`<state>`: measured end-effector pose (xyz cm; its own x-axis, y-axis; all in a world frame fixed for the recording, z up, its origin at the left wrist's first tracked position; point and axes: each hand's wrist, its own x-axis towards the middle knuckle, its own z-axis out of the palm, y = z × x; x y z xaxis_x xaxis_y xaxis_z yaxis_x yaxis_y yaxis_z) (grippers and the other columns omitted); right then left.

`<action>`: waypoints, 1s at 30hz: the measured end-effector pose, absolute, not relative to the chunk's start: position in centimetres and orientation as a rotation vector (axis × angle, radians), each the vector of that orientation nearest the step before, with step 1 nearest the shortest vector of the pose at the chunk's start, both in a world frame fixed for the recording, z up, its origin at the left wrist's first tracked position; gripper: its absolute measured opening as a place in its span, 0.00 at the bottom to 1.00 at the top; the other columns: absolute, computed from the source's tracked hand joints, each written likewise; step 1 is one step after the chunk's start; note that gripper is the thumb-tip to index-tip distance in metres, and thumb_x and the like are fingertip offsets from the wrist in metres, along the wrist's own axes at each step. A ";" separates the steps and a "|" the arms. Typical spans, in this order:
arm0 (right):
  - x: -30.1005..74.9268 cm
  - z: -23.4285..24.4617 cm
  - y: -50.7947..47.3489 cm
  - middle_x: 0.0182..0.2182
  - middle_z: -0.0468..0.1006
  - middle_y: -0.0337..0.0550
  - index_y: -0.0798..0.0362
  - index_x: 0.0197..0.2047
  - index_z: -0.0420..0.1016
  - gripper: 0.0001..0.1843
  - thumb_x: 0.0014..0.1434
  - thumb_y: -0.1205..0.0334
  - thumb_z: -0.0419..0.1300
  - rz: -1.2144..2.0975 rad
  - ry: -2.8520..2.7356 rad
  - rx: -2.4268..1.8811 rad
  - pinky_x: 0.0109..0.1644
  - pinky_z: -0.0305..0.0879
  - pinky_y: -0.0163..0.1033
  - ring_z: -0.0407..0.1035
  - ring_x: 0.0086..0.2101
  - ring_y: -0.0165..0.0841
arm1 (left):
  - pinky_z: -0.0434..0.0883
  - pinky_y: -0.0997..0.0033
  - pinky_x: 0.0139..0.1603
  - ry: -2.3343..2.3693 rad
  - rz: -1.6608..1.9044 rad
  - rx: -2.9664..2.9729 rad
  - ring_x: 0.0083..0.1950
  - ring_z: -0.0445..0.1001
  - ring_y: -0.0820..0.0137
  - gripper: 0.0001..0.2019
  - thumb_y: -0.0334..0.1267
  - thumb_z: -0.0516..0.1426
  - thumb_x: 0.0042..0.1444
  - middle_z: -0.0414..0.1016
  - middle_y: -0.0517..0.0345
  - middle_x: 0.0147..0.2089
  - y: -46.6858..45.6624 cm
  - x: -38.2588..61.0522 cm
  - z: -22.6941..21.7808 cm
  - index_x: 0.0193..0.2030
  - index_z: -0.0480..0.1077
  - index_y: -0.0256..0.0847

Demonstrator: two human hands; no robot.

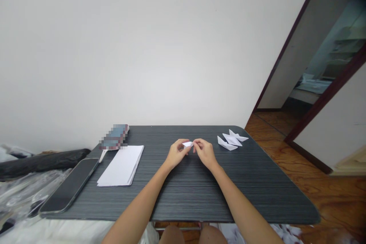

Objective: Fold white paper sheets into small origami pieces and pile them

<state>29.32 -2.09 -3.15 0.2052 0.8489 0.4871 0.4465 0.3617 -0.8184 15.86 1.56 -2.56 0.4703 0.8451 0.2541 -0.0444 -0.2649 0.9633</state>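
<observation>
A small piece of folded white paper [187, 144] is held up over the middle of the dark table. My left hand [177, 152] pinches its left side between thumb and fingers. At its right end, the fingertips of my right hand [203, 150] are closed on the paper's tip. Part of the paper is hidden behind the fingers. Several folded white paper boats [232, 139] lie close together to the right of my right hand. A stack of white paper sheets [121, 166] rests on the table to the left.
A phone [70, 186] lies along the left edge of the dark striped table [183, 206]. Behind the paper stack is a blurred-out item [114, 137] with a white handle. Plastic-wrapped things [31, 187] lie left of the table. A pale wall rises behind; a doorway opens at right.
</observation>
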 end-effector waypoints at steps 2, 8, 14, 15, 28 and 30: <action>29.3 -3.1 -2.0 0.14 0.67 0.37 0.55 0.27 0.65 0.09 0.52 0.59 0.50 0.525 -1.400 -1.238 0.23 0.60 0.33 0.63 0.17 0.28 | 0.66 0.77 0.26 0.690 0.980 1.578 0.31 0.68 0.74 0.21 0.39 0.57 0.44 0.69 0.49 0.40 1.7 15.8 -2.4 0.46 0.64 0.33; 29.0 -3.0 -2.4 0.14 0.68 0.36 0.55 0.28 0.65 0.09 0.51 0.57 0.52 0.567 -1.403 -1.234 0.23 0.60 0.33 0.64 0.16 0.27 | 0.67 0.74 0.36 0.633 1.033 1.549 0.38 0.69 0.71 0.23 0.37 0.57 0.44 0.69 0.49 0.41 2.2 15.7 -2.7 0.49 0.60 0.35; 28.7 -3.5 -2.0 0.17 0.70 0.39 0.56 0.28 0.65 0.10 0.45 0.57 0.57 0.821 -1.254 -1.166 0.23 0.62 0.33 0.67 0.20 0.30 | 0.69 0.73 0.37 0.635 1.088 1.680 0.40 0.69 0.70 0.23 0.36 0.55 0.47 0.66 0.46 0.47 2.3 15.7 -3.6 0.51 0.57 0.35; 28.7 -3.6 -1.8 0.17 0.70 0.39 0.56 0.27 0.65 0.10 0.44 0.58 0.58 0.865 -1.219 -1.145 0.23 0.62 0.33 0.67 0.20 0.30 | 0.69 0.71 0.38 0.638 1.091 1.716 0.40 0.69 0.70 0.23 0.37 0.54 0.48 0.65 0.46 0.48 2.3 15.7 -3.6 0.51 0.57 0.36; 29.6 -3.8 -1.3 0.32 0.65 0.44 0.56 0.23 0.72 0.06 0.39 0.63 0.60 0.657 -1.156 -1.197 0.33 0.64 0.36 0.64 0.34 0.32 | 0.70 0.69 0.38 0.626 1.289 1.942 0.44 0.67 0.67 0.08 0.37 0.51 0.51 0.64 0.49 0.46 1.8 15.1 -2.1 0.35 0.69 0.37; 29.5 -3.7 -1.4 0.31 0.66 0.43 0.56 0.22 0.71 0.05 0.38 0.64 0.61 0.712 -1.116 -1.192 0.34 0.63 0.36 0.64 0.32 0.31 | 0.70 0.69 0.38 0.610 1.289 1.889 0.44 0.67 0.67 0.08 0.37 0.52 0.51 0.65 0.49 0.45 1.7 15.3 -2.1 0.34 0.70 0.37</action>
